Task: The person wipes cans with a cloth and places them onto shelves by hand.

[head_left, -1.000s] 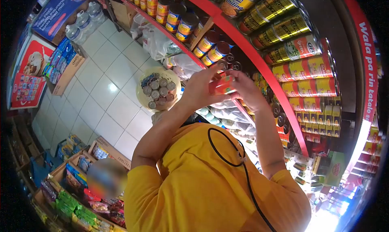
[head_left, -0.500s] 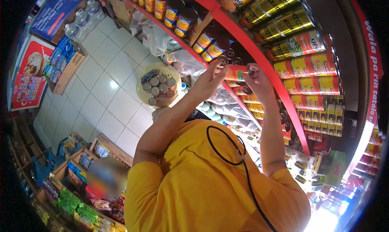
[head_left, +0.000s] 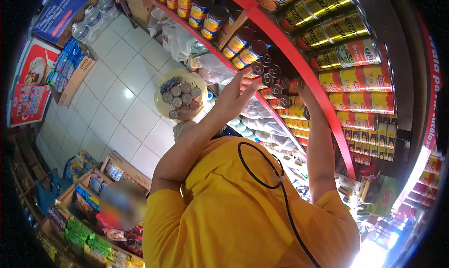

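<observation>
My left hand (head_left: 234, 95) is at the front edge of the lower shelf, its fingers stretched and apart, with nothing held. Its fingertips are close to the ends of several small red cans (head_left: 264, 80) lying on their sides. My right hand (head_left: 305, 93) reaches into the shelf under the red upper board. Its fingers are around a red can (head_left: 294, 85), partly hidden by the hand and the board. Other small cans (head_left: 280, 102) lie stacked between the two hands.
Blue-and-yellow cans (head_left: 215, 21) stand further along the lower shelf. Large yellow-and-red cans (head_left: 358, 80) are stacked above the red board (head_left: 322, 99). A pale basin (head_left: 164, 110) holding several cans rests on the tiled floor. Plastic bags (head_left: 177, 39) hang under the shelf.
The red can between both hands has moved right and into the shelf with my right hand. My left hand has let go of it and spread its fingers.
</observation>
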Demonstrator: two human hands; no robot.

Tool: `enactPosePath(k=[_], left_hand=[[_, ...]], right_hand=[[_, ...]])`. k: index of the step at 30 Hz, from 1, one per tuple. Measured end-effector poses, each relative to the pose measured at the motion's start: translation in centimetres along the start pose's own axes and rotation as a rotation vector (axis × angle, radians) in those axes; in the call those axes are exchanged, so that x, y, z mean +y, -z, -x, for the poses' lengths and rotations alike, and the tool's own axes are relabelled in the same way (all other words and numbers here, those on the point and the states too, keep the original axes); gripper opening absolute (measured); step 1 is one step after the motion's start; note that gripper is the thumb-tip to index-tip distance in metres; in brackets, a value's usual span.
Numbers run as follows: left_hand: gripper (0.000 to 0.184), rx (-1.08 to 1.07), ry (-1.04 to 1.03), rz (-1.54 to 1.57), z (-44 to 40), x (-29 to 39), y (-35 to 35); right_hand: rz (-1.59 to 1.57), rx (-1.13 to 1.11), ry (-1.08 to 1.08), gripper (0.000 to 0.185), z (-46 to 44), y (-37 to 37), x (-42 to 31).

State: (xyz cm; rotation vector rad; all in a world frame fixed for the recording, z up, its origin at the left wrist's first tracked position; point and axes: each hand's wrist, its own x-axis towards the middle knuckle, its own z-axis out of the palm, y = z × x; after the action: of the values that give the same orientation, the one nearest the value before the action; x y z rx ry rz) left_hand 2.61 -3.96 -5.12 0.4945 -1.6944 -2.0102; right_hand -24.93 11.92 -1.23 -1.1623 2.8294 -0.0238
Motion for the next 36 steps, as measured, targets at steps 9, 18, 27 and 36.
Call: enactPosePath(k=[9, 18, 27, 36], left_hand=[[0.053, -0.038, 0.058, 0.014, 0.3, -0.8, -0.3], [0.048, -0.056, 0.051, 0.000, 0.3, -0.6, -0.2], [0.051, -0.028, -0.012, -0.177, 0.3, -0.8, -0.1], [0.045, -0.012, -0.678, -1.127, -3.8, -3.8, -4.2]], right_hand=[[0.207, -0.081, 0.069, 0.051, -1.0, -2.7, 0.7], [0.281, -0.405, 0.073, 0.045, -1.4, -1.1, -1.8], [0.195, -0.263, 0.163, 0.057, -0.5, -1.6, 0.0], [0.320, -0.251, 0.120, 0.056, 3.9, 1.9, -5.3]])
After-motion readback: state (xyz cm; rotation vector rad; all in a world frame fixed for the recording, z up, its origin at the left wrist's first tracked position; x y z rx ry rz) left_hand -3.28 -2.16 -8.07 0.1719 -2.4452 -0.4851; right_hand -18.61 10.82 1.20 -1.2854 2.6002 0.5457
